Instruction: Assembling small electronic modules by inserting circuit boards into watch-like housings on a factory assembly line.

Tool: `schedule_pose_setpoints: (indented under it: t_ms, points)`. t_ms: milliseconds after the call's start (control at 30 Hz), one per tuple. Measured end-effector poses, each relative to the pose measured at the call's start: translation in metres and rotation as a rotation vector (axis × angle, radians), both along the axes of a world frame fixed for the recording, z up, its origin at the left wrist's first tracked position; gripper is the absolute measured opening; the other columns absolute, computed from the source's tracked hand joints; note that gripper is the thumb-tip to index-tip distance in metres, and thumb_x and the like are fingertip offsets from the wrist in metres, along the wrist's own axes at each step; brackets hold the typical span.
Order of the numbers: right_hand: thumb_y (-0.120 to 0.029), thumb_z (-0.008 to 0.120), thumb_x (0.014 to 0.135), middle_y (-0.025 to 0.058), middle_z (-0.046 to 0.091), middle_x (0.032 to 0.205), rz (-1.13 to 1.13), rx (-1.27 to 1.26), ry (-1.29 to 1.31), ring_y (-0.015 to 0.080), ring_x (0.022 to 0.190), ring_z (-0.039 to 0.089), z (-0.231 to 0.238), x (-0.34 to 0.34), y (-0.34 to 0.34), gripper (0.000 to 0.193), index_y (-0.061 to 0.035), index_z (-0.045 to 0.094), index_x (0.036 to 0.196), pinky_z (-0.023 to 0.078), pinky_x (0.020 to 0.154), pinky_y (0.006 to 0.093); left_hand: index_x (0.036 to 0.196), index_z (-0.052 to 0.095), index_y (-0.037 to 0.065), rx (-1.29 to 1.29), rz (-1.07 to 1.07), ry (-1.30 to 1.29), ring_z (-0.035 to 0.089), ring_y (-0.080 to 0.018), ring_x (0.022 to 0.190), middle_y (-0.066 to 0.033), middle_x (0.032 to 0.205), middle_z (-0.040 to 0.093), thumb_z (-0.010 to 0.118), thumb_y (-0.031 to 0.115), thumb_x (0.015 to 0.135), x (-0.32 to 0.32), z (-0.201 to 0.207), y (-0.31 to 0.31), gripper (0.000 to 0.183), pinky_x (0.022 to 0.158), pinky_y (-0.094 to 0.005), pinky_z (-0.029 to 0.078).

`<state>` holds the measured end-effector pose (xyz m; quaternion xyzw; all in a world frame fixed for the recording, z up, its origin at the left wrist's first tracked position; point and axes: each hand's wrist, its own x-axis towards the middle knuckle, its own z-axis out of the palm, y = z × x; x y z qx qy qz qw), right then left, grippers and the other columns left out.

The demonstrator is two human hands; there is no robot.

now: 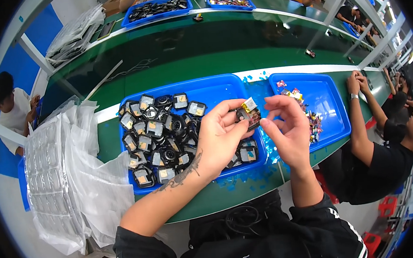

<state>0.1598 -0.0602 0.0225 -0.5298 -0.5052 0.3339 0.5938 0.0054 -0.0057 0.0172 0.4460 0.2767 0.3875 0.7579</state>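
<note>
Left hand: My left hand (216,137) grips a small black casing (252,121) between thumb and fingers, above the gap between two blue trays, its open face showing circuitry.
Silver pouch: A silver pouch (249,105) edged in yellow stands tilted at the casing's upper rim; how it is attached is too small to tell.
Right hand: My right hand (290,129) waits just beside, fingers parted and curved, holding nothing that shows; whether its thumb touches the casing, I cannot tell.
Left tray: Similar black casings (155,129) crowd the left tray (218,86), many with a pale square face upward.
Right tray: Small multicoloured parts (314,124) gather along the near side of the right tray (328,106).
Green bench: Blue scraps (270,148) litter the green bench (200,207) between the trays.
Steady hold: The casing is best pinched by its rim, I judge, with my thumb clear of the circuitry.
Light touch: The pouch looks easily creased; my right fingers would do best to take it by its edges, without bending it or straining any lead beneath.
</note>
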Motion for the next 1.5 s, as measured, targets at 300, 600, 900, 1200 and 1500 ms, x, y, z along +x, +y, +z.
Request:
schedule_pose_setpoints:
  t_ms: [300,600,900,1200,1500]
  points:
    - [0.004,0.072,0.078,0.0080,0.060,0.089,-0.137,0.244,-0.627,0.0123,0.074,0.061,-0.004,0.003,0.005,0.015,0.0001,0.062,0.089,0.052,0.060,0.0238,0.127,0.047,-0.002,0.014,0.028,-0.045,0.062,-0.0169,0.106,-0.0130,0.119,0.061,0.048,-0.001,0.096,0.003,-0.006,-0.002,0.031,0.088,-0.0295,0.054]
    - [0.006,0.070,0.077,0.0086,0.061,0.094,-0.111,0.239,-0.389,0.0113,0.074,0.061,-0.001,0.000,0.005,0.015,0.0009,0.061,0.088,0.050,0.055,0.0224,0.129,0.044,-0.001,0.032,0.025,-0.056,0.062,-0.0161,0.104,-0.0135,0.119,0.061,0.047,-0.003,0.095,0.005,-0.008,-0.002,0.034,0.086,-0.0285,0.054]
    - [0.005,0.070,0.077,0.0096,0.062,0.089,-0.149,0.239,-0.543,0.0138,0.069,0.060,0.000,0.004,0.006,0.014,-0.0013,0.065,0.088,0.049,0.053,0.0238,0.129,0.044,-0.002,0.067,0.047,-0.068,0.063,-0.0169,0.104,-0.0144,0.118,0.061,0.048,-0.004,0.095,0.005,-0.008,-0.005,0.035,0.086,-0.0288,0.055]
    - [0.001,0.062,0.087,0.0065,0.057,0.087,-0.016,-0.033,-0.378,0.0128,0.077,0.058,-0.002,0.004,0.002,0.009,0.0009,0.057,0.093,0.048,0.061,0.0231,0.128,0.044,-0.003,0.100,0.064,-0.028,0.064,-0.0179,0.104,-0.0157,0.115,0.062,0.048,-0.006,0.094,0.004,-0.007,-0.003,0.034,0.087,-0.0288,0.054]
    - [0.001,0.069,0.083,0.0023,0.059,0.087,-0.037,0.040,-0.080,0.0052,0.075,0.055,-0.005,-0.006,0.001,0.024,-0.0008,0.053,0.101,0.044,0.061,0.0176,0.128,0.045,-0.004,0.124,0.051,-0.041,0.063,-0.0171,0.105,-0.0163,0.116,0.062,0.048,-0.007,0.094,0.005,-0.009,-0.002,0.034,0.090,-0.0271,0.052]
